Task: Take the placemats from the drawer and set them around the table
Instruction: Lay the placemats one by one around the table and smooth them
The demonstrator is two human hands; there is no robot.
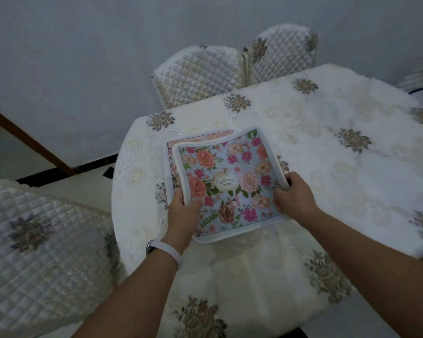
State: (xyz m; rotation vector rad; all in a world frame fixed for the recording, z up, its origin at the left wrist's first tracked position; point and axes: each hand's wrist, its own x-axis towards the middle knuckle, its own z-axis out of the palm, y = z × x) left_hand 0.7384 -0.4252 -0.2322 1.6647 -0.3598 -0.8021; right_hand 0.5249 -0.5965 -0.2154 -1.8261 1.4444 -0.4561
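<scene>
Placemats lie stacked at the worktop's [327, 147] near rounded end: a blue floral placemat [226, 181] is lifted off a pink-bordered one [200, 137], probably to carry it to another seat. Left hand [185, 211] and right hand [294, 193] each pinch an edge, fingers [287, 179] curled closed around the white trim.

Two placemats [226, 181], three quilted chairs [200, 74], one table [352, 167]
</scene>
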